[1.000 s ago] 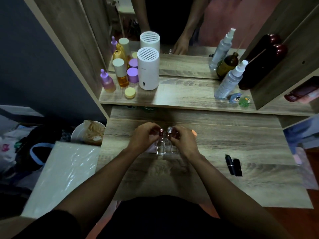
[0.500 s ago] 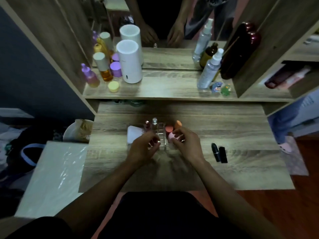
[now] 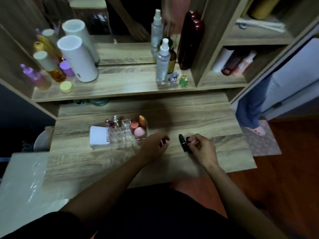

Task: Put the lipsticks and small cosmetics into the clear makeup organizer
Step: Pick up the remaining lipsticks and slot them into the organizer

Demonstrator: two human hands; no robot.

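Observation:
The clear makeup organizer (image 3: 126, 139) stands on the wooden desk, left of centre. It holds pink and orange sponges (image 3: 139, 129) on its right side, a white compact (image 3: 99, 136) on its left, and small bottles (image 3: 112, 122) at the back. Two black lipsticks lie to the right of it. One black lipstick (image 3: 182, 143) lies free on the wood. My right hand (image 3: 202, 148) pinches the other black lipstick (image 3: 188, 139) with its fingertips. My left hand (image 3: 155, 146) hovers just right of the organizer, fingers loosely curled and holding nothing.
A raised shelf behind the desk carries a white cylinder (image 3: 77, 60), several coloured bottles (image 3: 51, 66), spray bottles (image 3: 162, 62) and two small figurines (image 3: 178, 80). A mirror stands behind them. A plastic-covered surface (image 3: 25, 178) lies at the left. A person's legs (image 3: 250, 111) stand at the right.
Both hands have left the organizer. My right hand moved right onto the black lipsticks, and my left hand drifted right of the organizer. The camera view shifted right.

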